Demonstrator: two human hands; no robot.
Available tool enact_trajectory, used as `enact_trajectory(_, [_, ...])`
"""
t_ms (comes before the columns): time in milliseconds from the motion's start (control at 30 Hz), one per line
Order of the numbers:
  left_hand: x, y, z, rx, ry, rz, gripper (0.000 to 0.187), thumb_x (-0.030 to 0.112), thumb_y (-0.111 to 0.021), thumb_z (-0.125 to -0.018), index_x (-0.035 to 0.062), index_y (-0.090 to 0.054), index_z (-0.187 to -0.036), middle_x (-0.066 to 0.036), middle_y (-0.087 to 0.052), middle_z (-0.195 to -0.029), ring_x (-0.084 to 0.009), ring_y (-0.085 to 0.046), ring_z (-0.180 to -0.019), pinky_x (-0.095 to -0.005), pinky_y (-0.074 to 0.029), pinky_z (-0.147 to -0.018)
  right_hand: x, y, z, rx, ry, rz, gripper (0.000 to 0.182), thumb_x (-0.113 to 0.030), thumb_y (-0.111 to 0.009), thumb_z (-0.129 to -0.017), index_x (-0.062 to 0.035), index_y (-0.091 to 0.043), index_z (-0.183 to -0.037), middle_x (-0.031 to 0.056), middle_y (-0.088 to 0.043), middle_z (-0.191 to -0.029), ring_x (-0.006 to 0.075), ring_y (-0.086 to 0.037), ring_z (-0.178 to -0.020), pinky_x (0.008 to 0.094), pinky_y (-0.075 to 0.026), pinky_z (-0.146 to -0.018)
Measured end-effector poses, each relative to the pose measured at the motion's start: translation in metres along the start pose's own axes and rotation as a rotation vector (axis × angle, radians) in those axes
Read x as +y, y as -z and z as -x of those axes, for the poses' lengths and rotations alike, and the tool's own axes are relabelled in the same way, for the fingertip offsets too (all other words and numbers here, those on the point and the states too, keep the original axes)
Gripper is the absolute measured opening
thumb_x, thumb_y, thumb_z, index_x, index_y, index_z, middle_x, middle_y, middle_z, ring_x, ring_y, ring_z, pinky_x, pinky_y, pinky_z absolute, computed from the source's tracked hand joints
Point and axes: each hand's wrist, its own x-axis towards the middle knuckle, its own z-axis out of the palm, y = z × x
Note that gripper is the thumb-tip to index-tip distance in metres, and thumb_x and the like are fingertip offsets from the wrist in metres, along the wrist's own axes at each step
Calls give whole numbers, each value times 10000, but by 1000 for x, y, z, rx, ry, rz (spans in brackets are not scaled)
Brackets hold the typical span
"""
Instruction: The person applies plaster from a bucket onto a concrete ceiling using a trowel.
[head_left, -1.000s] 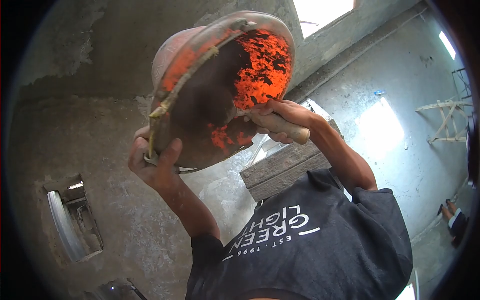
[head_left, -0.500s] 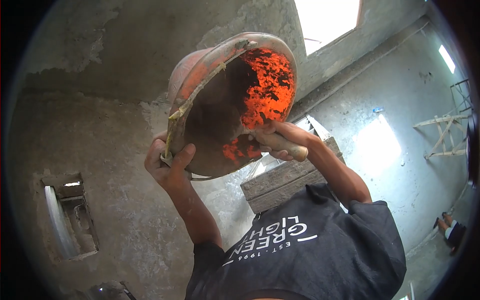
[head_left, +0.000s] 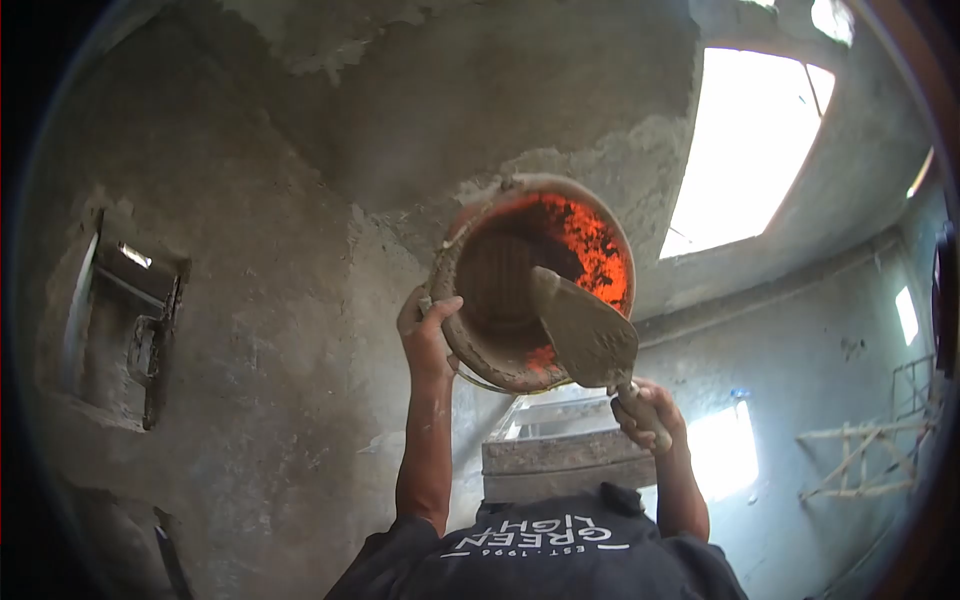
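Note:
My left hand (head_left: pixel 428 330) grips the rim of a bucket (head_left: pixel 462 345), thumb over the edge. The bucket is held up on its side, its mouth turned toward me. Grey mortar coats much of its orange-red inside, and the deepest part is dark. In my right hand (head_left: pixel 650 412) is a trowel (head_left: pixel 595 335), its handle wrapped by my fingers. The trowel's blade stands across the right part of the bucket's mouth, smeared with wet grey mortar.
Rough plastered walls (head_left: pixel 290 400) surround me, and a bright opening (head_left: pixel 750 150) is at upper right. A wall recess (head_left: pixel 125 320) lies at left. Behind the bucket is a grey slatted structure (head_left: pixel 565 450). A wooden frame (head_left: pixel 860 460) stands far right.
The trowel's blade, hidden inside the bucket before, now shows in front of its mouth. My right hand has moved down and right. The bucket's mouth faces me more squarely, and the view has shifted.

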Motion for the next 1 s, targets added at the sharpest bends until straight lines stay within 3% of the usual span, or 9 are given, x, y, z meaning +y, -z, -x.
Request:
enact_trajectory(167, [-55,26,-23,155,116,90,183,16,-654,-699,23,-598,-874,-18,-558,-810,-145,-551,-717,-282,-454,-669,-9,-3,-19,77,81,318,540,-333,-599,-828,84,-465,-1144,189,-567,-772,124,-459,-389,222,-352,-321])
enact_trajectory(200, [-67,33,-28,193,144,90,173,16,-655,-691,27,-601,-855,-13,-552,-794,-139,-539,-702,-280,-443,-661,-6,10,-28,-11,113,288,526,-311,-629,-807,75,-477,-1130,198,-580,-802,124,-472,-401,236,-365,-336])
enact_trajectory(333, [-104,40,-38,343,221,73,132,21,-652,-656,75,-548,-718,19,-490,-678,-122,-478,-619,-279,-399,-587,-25,-6,-83,-35,101,521,463,-341,-721,-718,24,-566,-956,69,-578,-681,105,-484,-423,239,-376,-360])
enact_trajectory(467, [-155,50,-60,479,196,19,146,23,-639,-635,78,-504,-645,28,-444,-645,-115,-417,-591,-292,-345,-563,-46,-38,-164,-98,196,796,468,-399,-706,-741,5,-539,-911,46,-545,-664,106,-514,-484,250,-418,-433])
enact_trajectory(533, [-172,46,-70,527,132,2,139,21,-630,-611,53,-496,-628,19,-439,-632,-123,-414,-591,-301,-347,-564,-48,-71,-219,-36,337,924,448,-420,-620,-830,-10,-522,-984,36,-553,-679,104,-529,-528,240,-433,-463])
enact_trajectory(633, [-228,47,-83,570,96,-168,141,34,-630,-615,39,-489,-618,5,-464,-623,-135,-438,-601,-313,-373,-582,-61,-89,-313,-26,450,1045,379,-229,-582,-892,-25,-476,-1193,65,-585,-839,103,-550,-565,247,-450,-483])
enact_trajectory(733, [-201,38,-80,570,76,-234,172,45,-639,-620,22,-469,-607,-12,-458,-593,-136,-437,-590,-319,-375,-584,-80,-121,-401,212,660,1399,320,-129,-601,-840,8,-537,-1122,47,-581,-718,89,-545,-533,259,-442,-460])
enact_trajectory(867, [-198,42,-88,518,197,-196,180,64,-628,-657,-3,-464,-626,-96,-497,-621,-217,-489,-600,-370,-397,-610,-103,-124,-500,244,963,1433,307,-116,-598,-819,15,-568,-1096,66,-577,-672,112,-550,-519,291,-452,-465])
enact_trajectory(1000, [-205,37,-85,561,129,-256,185,52,-632,-645,5,-458,-606,-73,-481,-582,-202,-474,-545,-375,-392,-563,-106,-134,-534,354,1390,1678,379,-129,-634,-801,6,-566,-1149,164,-613,-781,236,-613,-630,358,-482,-552])
